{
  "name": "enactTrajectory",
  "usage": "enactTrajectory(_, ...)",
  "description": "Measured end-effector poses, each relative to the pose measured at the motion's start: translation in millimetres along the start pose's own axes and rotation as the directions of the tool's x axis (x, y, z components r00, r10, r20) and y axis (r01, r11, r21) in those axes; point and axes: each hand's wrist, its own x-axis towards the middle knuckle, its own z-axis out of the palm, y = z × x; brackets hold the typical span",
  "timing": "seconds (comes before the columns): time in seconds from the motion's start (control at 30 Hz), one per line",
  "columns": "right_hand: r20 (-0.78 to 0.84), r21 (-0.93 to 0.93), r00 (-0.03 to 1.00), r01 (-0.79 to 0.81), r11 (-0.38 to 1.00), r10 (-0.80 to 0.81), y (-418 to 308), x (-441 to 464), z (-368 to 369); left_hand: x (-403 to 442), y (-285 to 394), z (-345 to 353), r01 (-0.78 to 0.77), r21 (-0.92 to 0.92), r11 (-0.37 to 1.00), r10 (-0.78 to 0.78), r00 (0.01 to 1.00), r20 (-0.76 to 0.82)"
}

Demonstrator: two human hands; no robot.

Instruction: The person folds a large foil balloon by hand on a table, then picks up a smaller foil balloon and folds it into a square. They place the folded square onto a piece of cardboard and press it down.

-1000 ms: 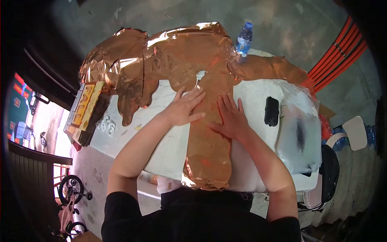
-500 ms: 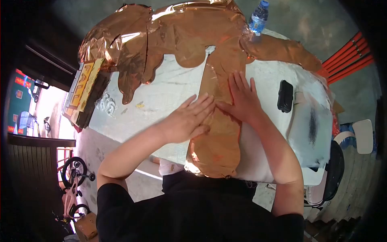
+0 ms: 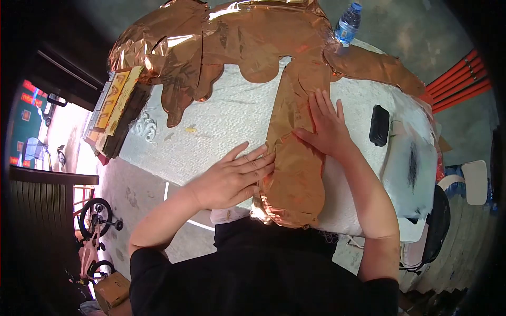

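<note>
A shiny copper-coloured foil piece, flat and balloon-like, spreads over the white-covered table, with one long limb reaching toward my body. My left hand lies flat at this limb's left edge, fingers stretched out and their tips on the foil. On the limb's right side rests my right hand, palm down, thumb spread away from the other fingers. Neither hand grips anything. Wrinkles run across the foil between the hands.
A water bottle stands at the far edge, and a black case lies to the right. White string sits beside a stack of boxes on the left. Beyond the table are red poles and a small bicycle.
My left hand has slid left and toward me, to the foil limb's edge. My right hand stays on the limb's right side. The view has shifted slightly.
</note>
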Motion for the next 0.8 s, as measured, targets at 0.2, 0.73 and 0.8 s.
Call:
enactTrajectory(0.2, 0.077, 0.015, 0.996, -0.041, 0.999, 0.04, -5, 1, -10, -7, 3, -6, -0.008, -0.062, 0.998, 0.009, 1.0, 0.014)
enactTrajectory(0.73, 0.042, 0.023, 0.996, 0.08, 0.996, -0.081, -5, -19, -5, -11, 32, 12, 0.021, -0.141, 0.99, -0.049, 0.979, -0.2)
enactTrajectory(0.8, 0.006, 0.023, 0.994, 0.112, 0.993, -0.112, -7, -23, -3, -9, 27, 16, -0.011, -0.158, 0.987, -0.032, 0.962, -0.272)
